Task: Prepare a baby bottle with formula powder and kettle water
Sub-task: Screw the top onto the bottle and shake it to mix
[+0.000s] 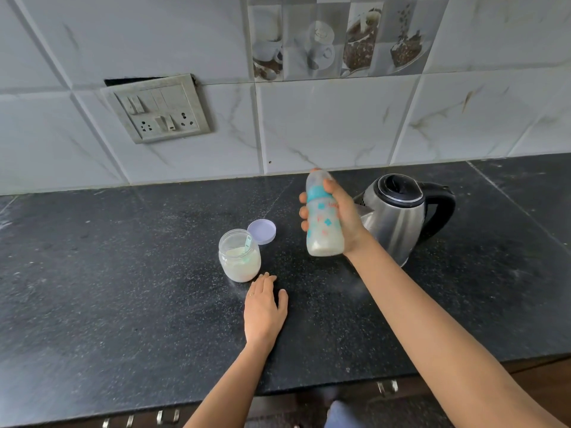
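My right hand grips a baby bottle with a teal collar and cap, held upright above the counter. Milky liquid fills its lower part. Just behind and to its right stands a steel kettle with a black lid and handle. An open glass jar of formula powder sits left of the bottle, a pale scoop standing inside it. Its lilac lid lies flat behind the jar. My left hand rests flat on the black counter, fingers straight, just in front of the jar.
A tiled wall rises behind the counter, with a switch and socket plate at upper left. The counter's front edge runs across the bottom, with drawer handles below it.
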